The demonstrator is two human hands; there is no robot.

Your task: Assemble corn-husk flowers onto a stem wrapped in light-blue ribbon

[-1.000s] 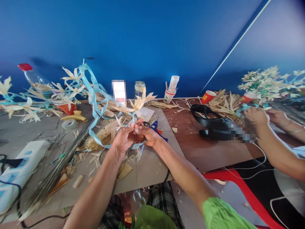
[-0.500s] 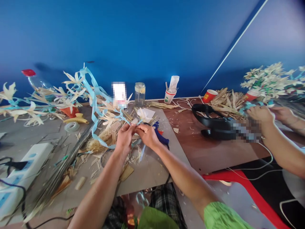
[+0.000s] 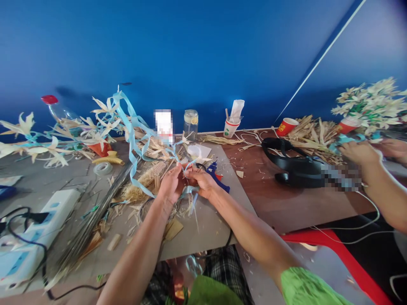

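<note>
In front of me, my left hand (image 3: 171, 184) pinches the base of thin stems wrapped in light blue ribbon (image 3: 175, 153). My right hand (image 3: 203, 180) meets it there, its fingers closed on the same stems. Pale flowers of dried husk (image 3: 199, 159) top the stems just beyond my fingertips. Long loops of blue ribbon (image 3: 131, 140) rise and curl to the left of my hands. Another bit of ribbon hangs below my fingers. Beside my right hand lies a blue glue gun (image 3: 219, 180), partly behind the wrist.
A bundle of thin wires (image 3: 98, 216), tape roll (image 3: 102, 168) and white power strip (image 3: 47, 228) lie left. A glass jar (image 3: 190, 123) and paper cup (image 3: 231, 127) stand behind. At right are a black headset (image 3: 292, 169) and another person's hands (image 3: 361, 152).
The view has swung slightly left, so everything sits further right. My hands have parted a little at the palms, and the stems and a dangling ribbon piece show more between them.
</note>
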